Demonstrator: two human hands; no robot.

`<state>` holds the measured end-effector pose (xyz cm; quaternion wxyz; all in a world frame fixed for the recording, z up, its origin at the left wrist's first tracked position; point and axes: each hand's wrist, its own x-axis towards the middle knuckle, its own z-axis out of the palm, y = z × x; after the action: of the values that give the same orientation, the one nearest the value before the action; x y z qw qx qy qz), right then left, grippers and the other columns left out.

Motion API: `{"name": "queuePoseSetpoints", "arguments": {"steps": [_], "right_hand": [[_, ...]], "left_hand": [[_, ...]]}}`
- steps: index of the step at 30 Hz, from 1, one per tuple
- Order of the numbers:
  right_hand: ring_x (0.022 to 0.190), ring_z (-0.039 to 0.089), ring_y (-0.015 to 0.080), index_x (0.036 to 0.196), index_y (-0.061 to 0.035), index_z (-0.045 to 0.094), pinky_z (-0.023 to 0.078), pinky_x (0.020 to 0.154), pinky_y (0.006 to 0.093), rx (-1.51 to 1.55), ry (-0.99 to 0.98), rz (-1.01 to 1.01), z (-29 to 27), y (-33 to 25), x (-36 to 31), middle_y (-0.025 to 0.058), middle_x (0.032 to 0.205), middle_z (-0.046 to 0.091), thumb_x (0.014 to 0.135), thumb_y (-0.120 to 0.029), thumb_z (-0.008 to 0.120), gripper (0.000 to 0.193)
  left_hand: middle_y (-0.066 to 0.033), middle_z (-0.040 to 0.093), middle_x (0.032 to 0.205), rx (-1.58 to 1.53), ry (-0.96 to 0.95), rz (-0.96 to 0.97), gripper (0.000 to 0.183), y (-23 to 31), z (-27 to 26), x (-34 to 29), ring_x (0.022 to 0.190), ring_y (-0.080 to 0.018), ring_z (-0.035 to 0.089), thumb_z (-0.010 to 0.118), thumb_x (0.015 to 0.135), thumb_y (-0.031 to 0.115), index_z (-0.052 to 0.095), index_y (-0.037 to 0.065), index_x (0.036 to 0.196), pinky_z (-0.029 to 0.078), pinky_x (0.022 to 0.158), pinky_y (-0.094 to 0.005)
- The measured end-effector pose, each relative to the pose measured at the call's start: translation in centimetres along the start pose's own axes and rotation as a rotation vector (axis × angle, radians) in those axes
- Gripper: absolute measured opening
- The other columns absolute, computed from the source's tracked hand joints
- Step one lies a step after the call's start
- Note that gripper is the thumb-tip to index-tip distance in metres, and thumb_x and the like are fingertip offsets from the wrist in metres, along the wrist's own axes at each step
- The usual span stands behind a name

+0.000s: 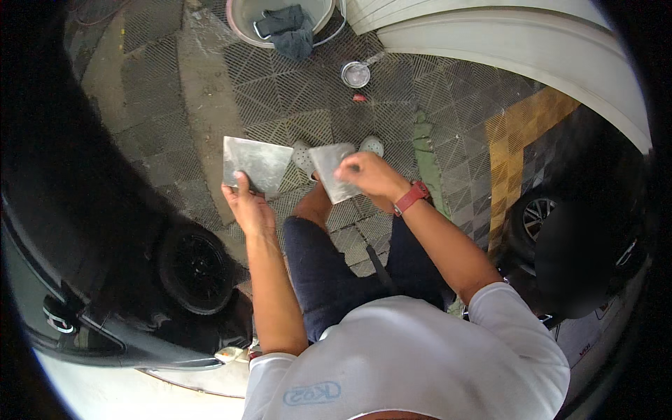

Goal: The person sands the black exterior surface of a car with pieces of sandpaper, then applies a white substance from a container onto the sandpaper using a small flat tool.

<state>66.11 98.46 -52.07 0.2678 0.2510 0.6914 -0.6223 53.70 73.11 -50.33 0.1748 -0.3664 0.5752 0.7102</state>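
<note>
Head view, looking down past a white shirt and dark shorts to a grated tile floor (294, 105).

Left hand (250, 206): closed on the lower edge of a flat grey metal plate (255, 162), thumb on top, plate held level above the floor. Right hand (371, 175): fingers curled over a second, narrower metal blade (334, 171), tilted and held just beside the first, the two not touching. Red wristband (411, 197) on the right wrist. Hands apart, each clamped on its own plate.

Stage, as judged: both plates in hand, faces dull and smeared, no filler visibly loaded; mixing or spreading apparently not yet begun. Small open tin (355, 73) on the floor ahead, well apart from both hands, contents too small to tell. Beyond it, a pale bucket (241, 21) with dark cloth (287, 28) draped inside. Dark car wheel (196, 269) at lower left; white car body panel (518, 42) at upper right.
</note>
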Motion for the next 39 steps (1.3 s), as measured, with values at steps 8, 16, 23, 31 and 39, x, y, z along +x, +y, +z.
{"name": "queuePoseSetpoints", "arguments": {"steps": [8, 16, 23, 31, 39], "right_hand": [[0.118, 0.070, 0.0209, 0.139, -0.0054, 0.064, 0.053, 0.105, 0.0355, 0.851, 0.390, 0.018, -3.0, 13.8, 13.4, 0.0068, 0.127, 0.075, 0.106, -0.015, 0.068, 0.035], [0.105, 0.075, 0.0190, 0.138, -0.0047, 0.063, 0.062, 0.092, 0.0357, 1.166, 0.137, -0.026, -3.1, 18.6, 21.1, 0.0071, 0.125, 0.074, 0.105, -0.016, 0.069, 0.035], [0.109, 0.074, 0.0183, 0.140, -0.0061, 0.063, 0.061, 0.096, 0.0374, 1.140, 0.084, -0.120, -2.4, 24.9, 23.6, 0.0060, 0.127, 0.075, 0.109, -0.017, 0.062, 0.034], [0.097, 0.074, 0.0146, 0.135, -0.0063, 0.065, 0.061, 0.079, 0.0321, 0.795, 0.393, -0.215, -7.2, 20.8, 21.7, 0.0039, 0.116, 0.076, 0.103, -0.020, 0.075, 0.036], [0.118, 0.069, 0.0147, 0.142, -0.0108, 0.062, 0.061, 0.095, 0.0373, 0.992, 0.188, -0.340, -4.8, 16.7, 18.5, 0.0001, 0.128, 0.071, 0.104, -0.012, 0.073, 0.040]], "left_hand": [[-0.0036, 0.073, 0.124, -0.075, -0.329, -0.393, 0.032, -12.6, 1.7, 11.7, 0.116, -0.0175, 0.069, 0.071, 0.103, 0.013, 0.062, 0.007, 0.133, 0.057, 0.103, -0.0360], [-0.0027, 0.074, 0.125, 0.188, -0.677, -0.480, 0.040, -20.5, 9.8, 14.2, 0.118, -0.0129, 0.064, 0.072, 0.101, 0.020, 0.067, 0.005, 0.138, 0.046, 0.107, -0.0338], [-0.0026, 0.076, 0.113, 0.237, -0.664, -0.437, 0.025, -24.4, 10.2, 17.1, 0.100, -0.0123, 0.069, 0.065, 0.104, 0.018, 0.070, 0.006, 0.126, 0.052, 0.094, -0.0290], [-0.0036, 0.071, 0.123, 0.093, -0.492, 0.018, 0.024, -22.8, 11.2, 21.3, 0.112, -0.0180, 0.066, 0.062, 0.108, 0.021, 0.064, 0.009, 0.128, 0.050, 0.105, -0.0389], [-0.0072, 0.065, 0.137, -0.045, -0.516, 0.085, 0.058, -17.6, 8.8, 17.6, 0.123, -0.0238, 0.065, 0.079, 0.098, 0.010, 0.051, 0.012, 0.149, 0.058, 0.104, -0.0421]]}}
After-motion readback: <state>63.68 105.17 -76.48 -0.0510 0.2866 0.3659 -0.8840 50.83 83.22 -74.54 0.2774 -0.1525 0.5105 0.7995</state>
